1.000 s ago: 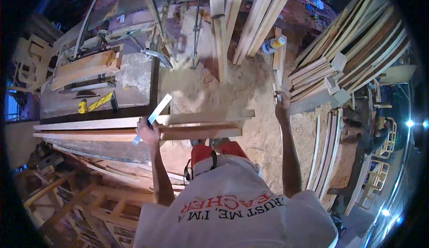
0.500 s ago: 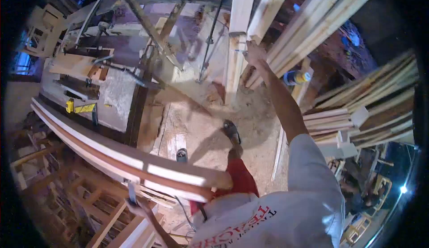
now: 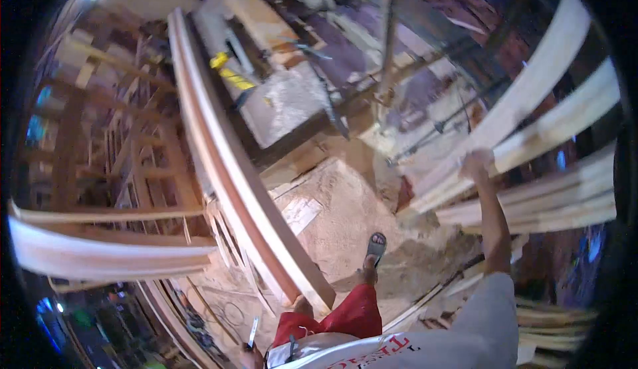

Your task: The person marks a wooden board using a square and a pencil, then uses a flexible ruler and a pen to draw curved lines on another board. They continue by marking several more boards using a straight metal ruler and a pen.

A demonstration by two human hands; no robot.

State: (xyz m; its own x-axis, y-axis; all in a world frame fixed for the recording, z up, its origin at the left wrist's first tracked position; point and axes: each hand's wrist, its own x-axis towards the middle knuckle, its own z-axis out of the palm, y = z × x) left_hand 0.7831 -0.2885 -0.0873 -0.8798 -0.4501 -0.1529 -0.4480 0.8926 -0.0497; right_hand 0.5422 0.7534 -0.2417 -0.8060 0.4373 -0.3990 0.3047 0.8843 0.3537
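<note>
My right hand (image 3: 477, 165) is at the edge of a pale wooden board (image 3: 522, 113), among long upright boards on the right. Its fingers are smeared by motion, so its grip is unclear. Low at the bottom, my left hand (image 3: 250, 356) is closed round a slim pale tool (image 3: 254, 330), which points up. Between the hands, a long stack of beams (image 3: 229, 163), pale with a reddish-brown middle layer, runs from the upper left to near my red shorts.
A workbench (image 3: 282, 106) bears a yellow tool (image 3: 232, 76) and black clamps. Wooden frames (image 3: 149, 163) stand at the left, with boards (image 3: 113, 252) below them. Sawdust covers the floor (image 3: 339, 216) round my sandalled foot (image 3: 375, 249).
The view has swung, so bench and beams now lie at another angle. My right hand appears lower and farther right, still by the boards. The thin item it had at its fingers is no longer distinguishable.
</note>
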